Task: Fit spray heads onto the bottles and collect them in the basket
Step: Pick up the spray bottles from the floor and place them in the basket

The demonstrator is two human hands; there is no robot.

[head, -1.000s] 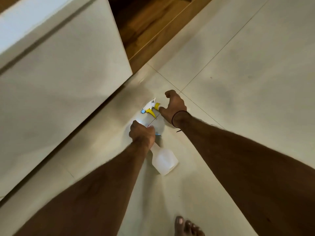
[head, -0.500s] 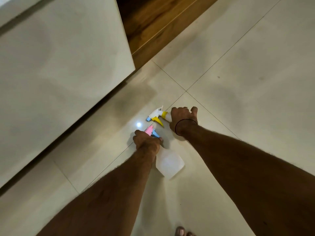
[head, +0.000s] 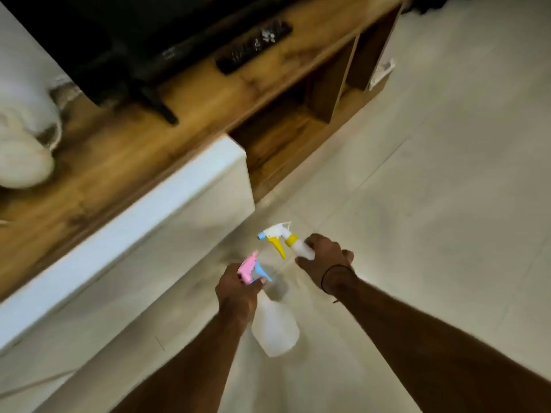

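My left hand (head: 238,289) grips the neck of a clear plastic bottle (head: 275,329) that carries a pink and blue spray head (head: 252,268); the bottle body hangs below my fist. My right hand (head: 326,259) holds a second clear bottle (head: 302,250) by its body, mostly hidden in my palm. Its white spray head (head: 275,234) with yellow trigger and collar points left. Both bottles are lifted above the tiled floor. No basket is in view.
A low wooden TV cabinet (head: 125,150) with a white drawer front (head: 143,234) runs along the left. A black TV stand (head: 155,105) and a remote (head: 253,47) lie on top. Open shelves (head: 298,123) sit at its right end. Pale floor tiles (head: 432,204) spread to the right.
Both hands have risen from the floor, each carrying a bottle with its spray head. The view has lifted, so the cabinet top, TV stand and remote now show.
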